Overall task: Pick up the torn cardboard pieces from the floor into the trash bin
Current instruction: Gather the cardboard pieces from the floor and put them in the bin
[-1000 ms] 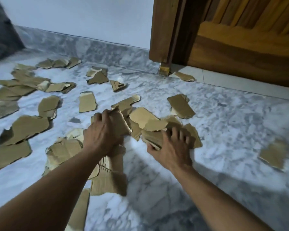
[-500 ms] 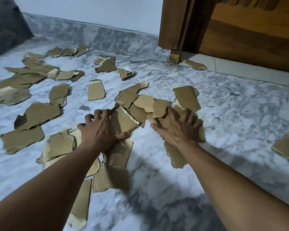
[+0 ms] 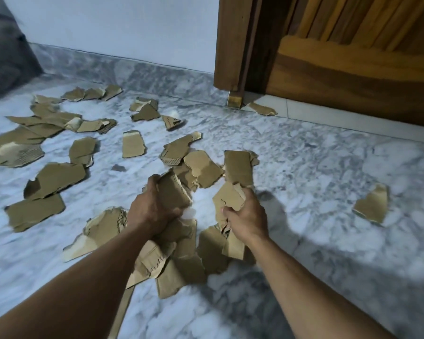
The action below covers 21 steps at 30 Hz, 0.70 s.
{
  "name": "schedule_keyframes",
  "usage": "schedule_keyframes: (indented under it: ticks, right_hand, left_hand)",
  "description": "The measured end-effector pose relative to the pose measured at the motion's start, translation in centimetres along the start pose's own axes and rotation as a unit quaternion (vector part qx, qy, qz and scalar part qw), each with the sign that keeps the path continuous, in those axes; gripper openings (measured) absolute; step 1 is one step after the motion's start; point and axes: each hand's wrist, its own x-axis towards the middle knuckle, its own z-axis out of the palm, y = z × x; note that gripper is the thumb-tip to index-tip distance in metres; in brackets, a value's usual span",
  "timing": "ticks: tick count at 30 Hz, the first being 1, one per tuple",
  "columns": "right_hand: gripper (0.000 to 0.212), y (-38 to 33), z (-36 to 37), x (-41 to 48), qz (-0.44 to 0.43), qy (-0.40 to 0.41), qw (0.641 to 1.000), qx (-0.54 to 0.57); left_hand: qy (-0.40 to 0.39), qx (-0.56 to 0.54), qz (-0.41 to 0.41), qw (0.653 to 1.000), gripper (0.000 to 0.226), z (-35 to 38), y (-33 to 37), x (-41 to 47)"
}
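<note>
Head view: half a second earlier both palms lay flat; now the left hand (image 3: 154,211) had clenched on a torn brown cardboard piece (image 3: 173,194) and the right hand (image 3: 246,217) gripped another scrap (image 3: 229,198), seemingly lifted. Scattered cardboard pieces (image 3: 54,177) covered the grey marble floor (image 3: 328,167); no bin showed.

Cool, dim, bluish light fills the scene. The hands (image 3: 198,214) cast a soft shadow on the floor (image 3: 328,167) to their right and toward the viewer. Cardboard scraps (image 3: 34,211) far left of the hands smear with motion blur. Straight lines bow toward the edges.
</note>
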Motion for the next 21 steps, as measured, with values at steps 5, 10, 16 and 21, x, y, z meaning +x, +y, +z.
schedule_keyframes:
  ticks: [5, 10, 16, 21]
  right_hand:
    - [0.061, 0.7, -8.4, -3.0, 0.047, 0.028, 0.998, 0.034]
    - [0.054, 0.2, -20.8, -7.1, 0.067, 0.114, 0.99, 0.051]
    - [0.059, 1.2, -37.5, -16.6, 0.096, 0.25, 0.963, 0.02]
    - [0.059, 5.0, -49.1, -26.9, 0.155, 0.391, 0.905, -0.063]
  left_hand:
    - [-0.033, -0.023, 0.058, 0.997, 0.103, -2.7, 5.8, -2.1]
    - [-0.074, -0.066, 0.181, 0.978, 0.106, -4.7, 19.0, -4.8]
    - [-0.157, -0.171, 0.34, 0.911, 0.091, -3.2, 38.4, -14.9]
    - [-0.236, -0.299, 0.357, 0.853, 0.091, 1.3, 51.3, -28.4]
